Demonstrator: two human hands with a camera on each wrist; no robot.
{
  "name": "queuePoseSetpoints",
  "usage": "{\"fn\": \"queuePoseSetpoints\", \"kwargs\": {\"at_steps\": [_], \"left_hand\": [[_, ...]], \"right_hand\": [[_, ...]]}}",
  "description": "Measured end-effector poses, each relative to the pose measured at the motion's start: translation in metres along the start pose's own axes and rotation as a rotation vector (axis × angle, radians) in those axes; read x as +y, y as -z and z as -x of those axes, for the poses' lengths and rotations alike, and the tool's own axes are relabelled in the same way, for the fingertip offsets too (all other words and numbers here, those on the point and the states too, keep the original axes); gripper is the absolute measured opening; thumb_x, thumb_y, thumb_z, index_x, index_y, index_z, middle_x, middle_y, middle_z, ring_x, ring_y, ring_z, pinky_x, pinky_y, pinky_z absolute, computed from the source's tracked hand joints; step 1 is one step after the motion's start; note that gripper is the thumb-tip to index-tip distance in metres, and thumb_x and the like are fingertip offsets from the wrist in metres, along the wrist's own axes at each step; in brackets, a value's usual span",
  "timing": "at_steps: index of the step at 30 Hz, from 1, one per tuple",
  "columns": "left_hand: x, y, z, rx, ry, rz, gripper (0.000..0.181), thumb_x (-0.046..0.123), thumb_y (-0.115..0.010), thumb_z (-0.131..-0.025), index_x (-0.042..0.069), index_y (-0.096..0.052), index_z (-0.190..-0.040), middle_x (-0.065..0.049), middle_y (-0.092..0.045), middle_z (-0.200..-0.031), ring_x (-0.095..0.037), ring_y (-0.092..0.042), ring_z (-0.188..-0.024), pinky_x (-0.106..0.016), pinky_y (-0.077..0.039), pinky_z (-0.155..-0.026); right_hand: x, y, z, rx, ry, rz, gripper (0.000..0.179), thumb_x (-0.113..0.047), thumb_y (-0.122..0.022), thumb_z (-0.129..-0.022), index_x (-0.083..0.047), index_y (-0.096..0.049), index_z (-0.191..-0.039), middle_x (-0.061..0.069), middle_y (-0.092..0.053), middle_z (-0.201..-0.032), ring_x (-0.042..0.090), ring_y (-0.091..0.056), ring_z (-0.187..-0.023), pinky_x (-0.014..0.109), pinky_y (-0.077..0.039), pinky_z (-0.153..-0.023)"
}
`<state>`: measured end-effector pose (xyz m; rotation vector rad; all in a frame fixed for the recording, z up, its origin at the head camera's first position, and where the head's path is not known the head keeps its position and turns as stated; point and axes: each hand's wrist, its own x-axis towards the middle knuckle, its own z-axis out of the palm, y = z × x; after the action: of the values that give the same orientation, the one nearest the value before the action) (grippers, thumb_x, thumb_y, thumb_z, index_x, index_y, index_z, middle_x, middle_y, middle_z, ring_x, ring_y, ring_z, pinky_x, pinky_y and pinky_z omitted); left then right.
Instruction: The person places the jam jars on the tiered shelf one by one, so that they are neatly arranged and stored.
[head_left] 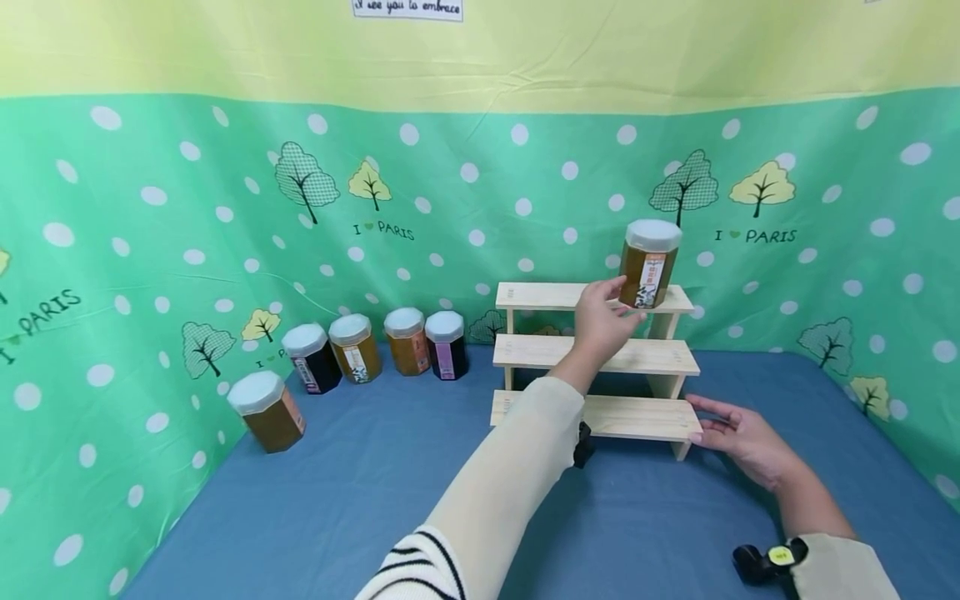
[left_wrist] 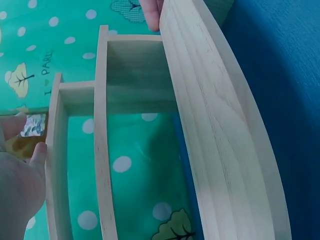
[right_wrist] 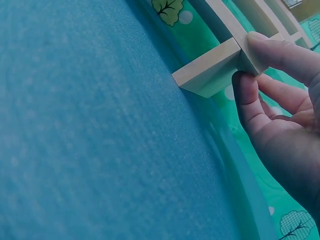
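Note:
My left hand (head_left: 602, 321) grips a honey jar (head_left: 651, 267) by its lower side, at the right end of the top step. The jar is hexagonal, amber, with a white lid and a pale label. It overlaps the top board in the head view; in the left wrist view only a piece of the jar (left_wrist: 31, 131) shows beside the fingers. A three-step wooden display rack (head_left: 600, 354) stands below. At its right end my right hand (head_left: 746, 442) pinches the lowest board, thumb and fingers on opposite faces in the right wrist view.
To the left stand several white-lidded jars: an amber jar (head_left: 266, 412) nearest, then a dark jar (head_left: 313, 358), two amber ones and another dark jar (head_left: 446, 346). The blue tablecloth (head_left: 360, 500) meets a green dotted backdrop (head_left: 480, 192) close behind the rack.

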<state>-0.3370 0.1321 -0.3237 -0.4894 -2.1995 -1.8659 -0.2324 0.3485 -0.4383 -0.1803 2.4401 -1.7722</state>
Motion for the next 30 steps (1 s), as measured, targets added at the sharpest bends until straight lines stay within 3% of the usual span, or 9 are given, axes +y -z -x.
{"fn": "queuePoseSetpoints", "kwargs": {"at_steps": [5, 10, 16, 20, 30], "left_hand": [[0.002, 0.009, 0.003, 0.032, -0.040, 0.052, 0.045, -0.002, -0.079, -0.079, 0.005, -0.065, -0.121, -0.003, -0.058, -0.112, -0.015, -0.065, -0.099, -0.015, -0.053, -0.075], [0.004, 0.017, 0.005, 0.010, -0.088, 0.077, 0.040, -0.003, -0.080, -0.078, 0.003, -0.066, -0.116, -0.002, -0.057, -0.106, -0.013, -0.063, -0.099, -0.014, -0.053, -0.073], [0.001, 0.028, 0.011, -0.053, -0.095, 0.135, 0.040, -0.002, -0.079, -0.079, 0.002, -0.066, -0.117, -0.011, -0.058, -0.114, -0.017, -0.063, -0.099, -0.018, -0.053, -0.077], [-0.003, 0.038, 0.015, -0.098, -0.096, 0.118, 0.042, 0.005, -0.080, -0.081, 0.005, -0.066, -0.120, -0.013, -0.059, -0.118, -0.017, -0.064, -0.098, -0.018, -0.054, -0.077], [-0.007, 0.080, 0.023, -0.258, -0.120, 0.018, 0.041, 0.017, -0.079, -0.084, 0.010, -0.067, -0.121, 0.006, -0.056, -0.118, -0.008, -0.054, -0.106, -0.022, -0.050, -0.087]], "right_hand": [[0.000, 0.000, 0.001, 0.000, 0.006, 0.004, 0.075, -0.012, -0.068, -0.092, 0.011, -0.024, -0.149, 0.038, -0.038, -0.141, -0.001, -0.060, -0.100, 0.020, -0.050, -0.082], [0.000, 0.002, 0.001, 0.009, -0.001, 0.019, 0.075, -0.012, -0.068, -0.092, 0.010, -0.025, -0.149, 0.037, -0.037, -0.142, -0.002, -0.059, -0.100, 0.019, -0.050, -0.082], [0.000, 0.001, 0.001, 0.018, -0.012, 0.016, 0.077, -0.014, -0.070, -0.091, 0.011, -0.024, -0.149, 0.038, -0.035, -0.143, -0.002, -0.059, -0.100, 0.020, -0.050, -0.082], [0.001, 0.000, 0.001, 0.023, -0.015, 0.012, 0.079, -0.015, -0.070, -0.091, 0.011, -0.023, -0.149, 0.038, -0.034, -0.143, -0.001, -0.059, -0.100, 0.020, -0.050, -0.082], [0.001, -0.003, -0.001, 0.023, -0.018, 0.007, 0.078, -0.014, -0.070, -0.091, 0.011, -0.023, -0.149, 0.037, -0.035, -0.142, 0.001, -0.060, -0.099, 0.021, -0.051, -0.082]]}}
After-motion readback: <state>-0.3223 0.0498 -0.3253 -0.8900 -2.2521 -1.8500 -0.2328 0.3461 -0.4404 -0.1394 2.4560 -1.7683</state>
